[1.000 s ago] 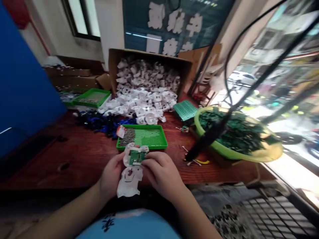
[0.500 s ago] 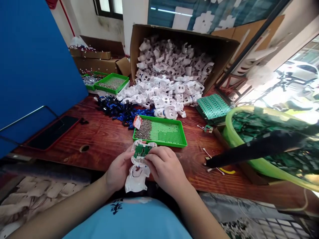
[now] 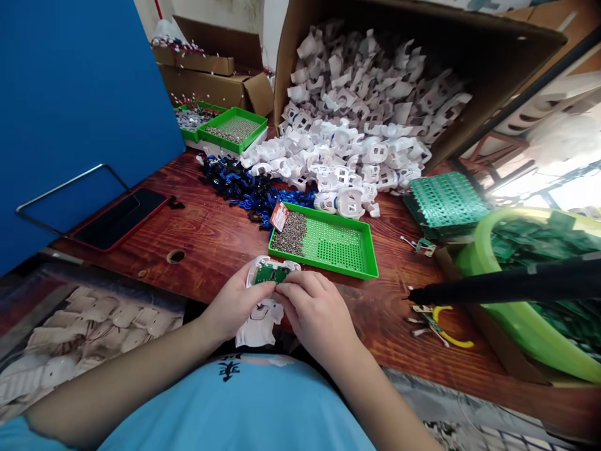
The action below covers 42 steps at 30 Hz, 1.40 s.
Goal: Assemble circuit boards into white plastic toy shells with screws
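Note:
Close to my body, a white plastic housing is held over the table's front edge, its lower part hanging below my fingers. A green circuit board lies in its upper part. My left hand is closed round the left side of the housing, with the thumb across the board's lower edge. From the right, my right hand has its fingertips pinched at the lower right of the board, beside the left thumb. Whatever is between those fingertips is hidden. Just beyond stands a green tray with small screws at its left end.
White plastic housings spill from a large cardboard box. Blue and black parts are heaped left of them. A yellow-green basin of circuit boards and a black arm stand right. A phone lies left.
The view has tipped down and shifted left. My left thumb has moved onto the board's lower edge, near my right fingertips. Both hands still hold the housing.

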Tool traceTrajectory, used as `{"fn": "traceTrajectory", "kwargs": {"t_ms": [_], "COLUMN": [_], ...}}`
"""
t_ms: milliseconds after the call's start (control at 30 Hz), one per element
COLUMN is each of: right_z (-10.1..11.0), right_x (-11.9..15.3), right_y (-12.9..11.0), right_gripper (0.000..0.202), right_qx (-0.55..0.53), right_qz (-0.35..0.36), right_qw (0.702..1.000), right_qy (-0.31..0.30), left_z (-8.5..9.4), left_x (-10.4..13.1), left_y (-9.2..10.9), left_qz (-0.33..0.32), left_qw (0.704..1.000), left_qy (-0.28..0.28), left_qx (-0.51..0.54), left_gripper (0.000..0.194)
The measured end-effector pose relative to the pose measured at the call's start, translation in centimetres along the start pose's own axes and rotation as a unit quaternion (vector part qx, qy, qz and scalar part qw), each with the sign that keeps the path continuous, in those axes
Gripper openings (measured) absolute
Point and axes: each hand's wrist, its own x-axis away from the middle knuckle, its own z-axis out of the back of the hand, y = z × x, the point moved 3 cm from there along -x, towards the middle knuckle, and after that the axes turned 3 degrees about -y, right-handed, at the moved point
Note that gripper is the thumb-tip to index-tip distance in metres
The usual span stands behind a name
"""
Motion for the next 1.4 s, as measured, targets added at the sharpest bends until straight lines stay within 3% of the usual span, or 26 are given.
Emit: {"fn": "traceTrajectory", "kwargs": {"t_ms": [100,167,233,300,333,400,700,833,933,1233,1400], "right_z": [0.5,0.7,0.2,-0.9,-1.4,-2.0,-3.4,-3.8,-3.7,-3.2,-3.7], "right_x": [0.6,1.2,1.9,2.0,1.9,1.5,0.6,0.4,0.3,0.2,0.2], "right_y": [0.5,1.6,2.9,3.3,3.2,2.9,2.2,1.7,1.5,1.2,0.8], "right_gripper": [0.016,0.020,0.023,0.027,0.028,0.029,0.030,0.034,0.036,0.029,0.028], "right_qx": [-0.076,-0.183,-0.341,-0.482,-0.531,-0.575,-0.658,-0.672,-0.669,-0.583,-0.594], "right_qz": [-0.022,-0.111,-0.230,-0.287,-0.287,-0.272,-0.300,-0.307,-0.306,-0.294,-0.319], "right_qw": [0.996,0.972,0.904,0.825,0.796,0.772,0.691,0.674,0.677,0.757,0.738], "right_qy": [0.034,0.096,0.118,0.069,0.037,0.000,-0.010,-0.024,-0.019,0.019,0.016], "left_z": [0.4,0.7,0.9,1.1,1.2,1.3,1.3,1.4,1.6,2.4,2.4], "left_x": [0.0,0.0,0.0,0.0,0.0,0.0,0.5,0.6,0.6,1.0,0.8], "left_y": [-0.1,-0.1,-0.1,-0.1,-0.2,-0.2,0.8,1.1,1.2,1.4,1.6], "left_qz": [0.007,0.012,0.013,0.008,0.004,-0.003,-0.032,-0.040,-0.056,-0.107,-0.093], "left_qw": [1.000,1.000,1.000,1.000,0.999,0.999,0.989,0.982,0.974,0.942,0.941], "left_qy": [0.002,0.007,0.013,0.015,0.015,0.012,0.007,0.003,0.004,0.044,0.036], "left_qx": [-0.007,-0.009,-0.013,-0.024,-0.031,-0.050,-0.147,-0.187,-0.218,-0.314,-0.324], "left_gripper": [0.020,0.021,0.023,0.026,0.029,0.032,0.029,0.030,0.030,0.041,0.033]}}
